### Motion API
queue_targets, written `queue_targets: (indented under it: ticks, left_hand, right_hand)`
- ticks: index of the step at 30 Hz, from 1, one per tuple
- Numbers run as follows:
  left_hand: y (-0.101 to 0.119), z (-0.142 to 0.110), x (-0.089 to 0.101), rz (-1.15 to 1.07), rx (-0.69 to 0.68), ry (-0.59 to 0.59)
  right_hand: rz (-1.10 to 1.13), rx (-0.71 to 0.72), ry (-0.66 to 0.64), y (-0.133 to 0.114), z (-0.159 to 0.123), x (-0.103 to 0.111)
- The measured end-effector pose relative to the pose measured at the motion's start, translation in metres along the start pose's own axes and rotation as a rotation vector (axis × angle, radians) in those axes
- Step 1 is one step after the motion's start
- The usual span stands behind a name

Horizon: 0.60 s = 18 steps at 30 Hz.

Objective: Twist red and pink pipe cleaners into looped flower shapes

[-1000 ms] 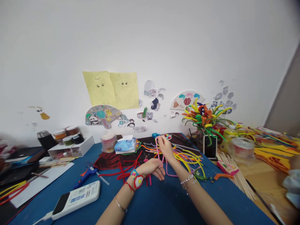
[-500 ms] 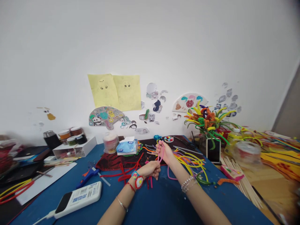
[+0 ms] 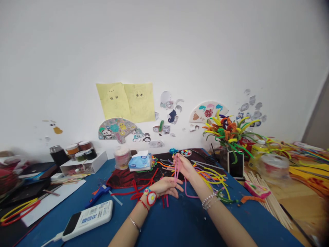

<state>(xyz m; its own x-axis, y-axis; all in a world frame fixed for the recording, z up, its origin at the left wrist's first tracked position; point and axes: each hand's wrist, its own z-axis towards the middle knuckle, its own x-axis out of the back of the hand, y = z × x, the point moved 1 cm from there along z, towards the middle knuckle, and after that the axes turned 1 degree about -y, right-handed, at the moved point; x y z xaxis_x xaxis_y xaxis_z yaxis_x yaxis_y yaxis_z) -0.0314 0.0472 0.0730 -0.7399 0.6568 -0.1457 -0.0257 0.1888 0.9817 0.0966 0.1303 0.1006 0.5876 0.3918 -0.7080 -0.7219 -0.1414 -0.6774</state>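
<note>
My right hand (image 3: 184, 166) is closed in a pinch around the top of a pink pipe cleaner (image 3: 177, 174), which is bent double and hangs down in two strands. Below it, my left hand (image 3: 167, 187) has its fingers stretched out and parted, beside the strands' lower end; whether it touches them I cannot tell. Red pipe cleaners (image 3: 136, 190) lie under and behind my left wrist. Yellow and purple pipe cleaners (image 3: 214, 176) are heaped to the right of my right hand.
A tissue pack (image 3: 140, 161) stands behind my left hand. Left of it are a blue glue gun (image 3: 99, 195) and a white power bank (image 3: 88, 219). On the right are a pipe-cleaner bouquet (image 3: 228, 130), a phone (image 3: 235, 165) and wooden sticks (image 3: 273, 206).
My left hand has opened its fingers, which were curled at the pink pipe cleaner's lower end. My right hand keeps its pinch at the top. The view has shifted slightly.
</note>
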Motion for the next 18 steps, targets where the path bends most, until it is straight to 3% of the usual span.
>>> queue_targets:
  ticks: [6, 12, 18]
  left_hand:
    - [-0.006, 0.002, 0.001, 0.081, 0.028, 0.012]
    - [-0.007, 0.008, -0.007, 0.106, -0.023, 0.108]
    - [-0.003, 0.012, -0.017, 0.055, -0.049, 0.191]
  right_hand:
    - [0.01, 0.026, 0.021, -0.003, -0.002, 0.004]
    - [-0.011, 0.047, 0.059, -0.014, 0.002, 0.013]
    - [-0.071, 0.168, 0.059, -0.025, -0.003, 0.008]
